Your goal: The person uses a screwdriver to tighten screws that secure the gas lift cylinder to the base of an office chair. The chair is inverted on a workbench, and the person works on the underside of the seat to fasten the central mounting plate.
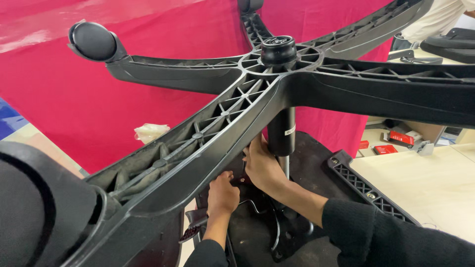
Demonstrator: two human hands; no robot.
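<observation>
A black five-armed chair base [232, 106] stands upside down above me, its ribbed underside facing up, with a black castor [93, 41] on the far left arm. From its hub a black gas cylinder [281, 132] runs down to a black metal seat mechanism [277, 232]. My right hand [262, 168] is wrapped around the thin rod just below the cylinder. My left hand [222, 194] rests beside it on the mechanism plate, fingers curled; what they hold is hidden. Both sleeves are black.
A pink cloth [74, 99] hangs behind the base. A black ribbed plastic part [368, 188] lies on the pale wooden table [425, 183]. Red boxes [396, 141] sit further right. A person in a white top [440, 17] stands at the top right. A large castor [39, 207] fills the near left.
</observation>
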